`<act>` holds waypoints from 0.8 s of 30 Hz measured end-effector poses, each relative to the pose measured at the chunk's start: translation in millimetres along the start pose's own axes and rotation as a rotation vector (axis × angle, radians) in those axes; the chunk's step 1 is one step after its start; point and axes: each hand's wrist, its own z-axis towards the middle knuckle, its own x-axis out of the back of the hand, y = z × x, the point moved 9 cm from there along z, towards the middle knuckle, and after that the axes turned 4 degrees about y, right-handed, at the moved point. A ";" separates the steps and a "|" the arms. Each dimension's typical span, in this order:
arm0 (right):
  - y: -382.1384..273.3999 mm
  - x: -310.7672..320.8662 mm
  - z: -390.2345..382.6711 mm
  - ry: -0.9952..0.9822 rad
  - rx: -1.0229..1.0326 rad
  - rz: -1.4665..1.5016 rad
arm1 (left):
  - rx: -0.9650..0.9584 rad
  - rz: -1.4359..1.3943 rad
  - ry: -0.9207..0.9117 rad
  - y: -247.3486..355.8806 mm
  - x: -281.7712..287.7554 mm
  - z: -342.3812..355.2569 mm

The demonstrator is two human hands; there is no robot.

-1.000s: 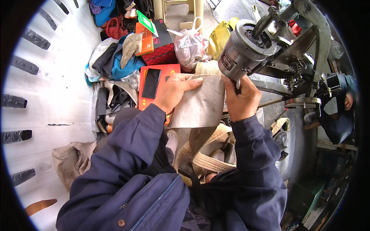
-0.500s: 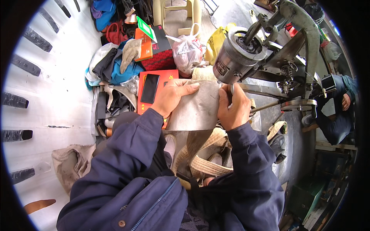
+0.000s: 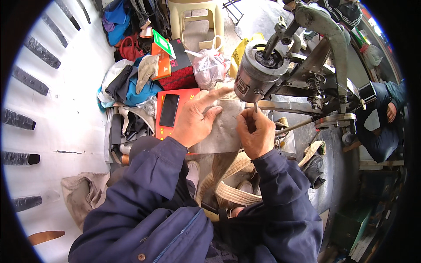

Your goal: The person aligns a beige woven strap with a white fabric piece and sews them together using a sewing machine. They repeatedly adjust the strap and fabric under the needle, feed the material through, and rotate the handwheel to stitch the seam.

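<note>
A flat grey piece of material (image 3: 219, 133) lies below the cylindrical metal head of a sewing machine (image 3: 258, 72). My left hand (image 3: 197, 116) rests over its left part, fingers apart, with the index finger stretched toward the machine head. Just under the head, beside a thin metal bar (image 3: 255, 106), the thumb and fingers of my right hand (image 3: 256, 133) are pinched together. A tiny thin tip shows at these fingertips, too small to name. Ribbed beige webbing (image 3: 237, 193) hangs in loops below the material, and more of it shows behind my left hand.
A black phone (image 3: 169, 110) lies on a red box (image 3: 160, 129) at left. Behind are a plastic bag (image 3: 209, 68), heaped clothes and a cream stool (image 3: 197, 8). The machine's arm and wheel (image 3: 335, 120) extend right. Another person (image 3: 381, 127) sits at far right.
My left index finger has stretched out toward the machine head, and the hand has shifted over the material. My right hand has moved slightly left and lower. The whole view has shifted a little.
</note>
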 end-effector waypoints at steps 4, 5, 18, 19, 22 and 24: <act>3.1 -5.2 1.5 -0.033 -0.041 0.007 | 0.069 0.154 -0.126 -10.7 -5.8 -4.9; 0.8 -5.0 1.7 -0.025 -0.022 0.010 | 0.033 0.125 -0.117 -9.3 -5.1 -3.8; -16.8 -4.0 4.2 0.033 0.149 -0.200 | 0.390 -0.095 -0.067 -21.5 -12.4 3.5; -16.8 -3.8 4.3 0.038 0.153 -0.209 | 0.399 -0.040 -0.059 -20.5 -13.9 4.3; -16.3 -2.9 3.1 0.050 0.157 -0.224 | 0.473 -0.092 -0.028 -27.0 -18.9 6.8; -12.3 -2.9 2.0 0.042 0.108 -0.203 | 0.471 -0.104 -0.007 -31.1 -20.1 8.5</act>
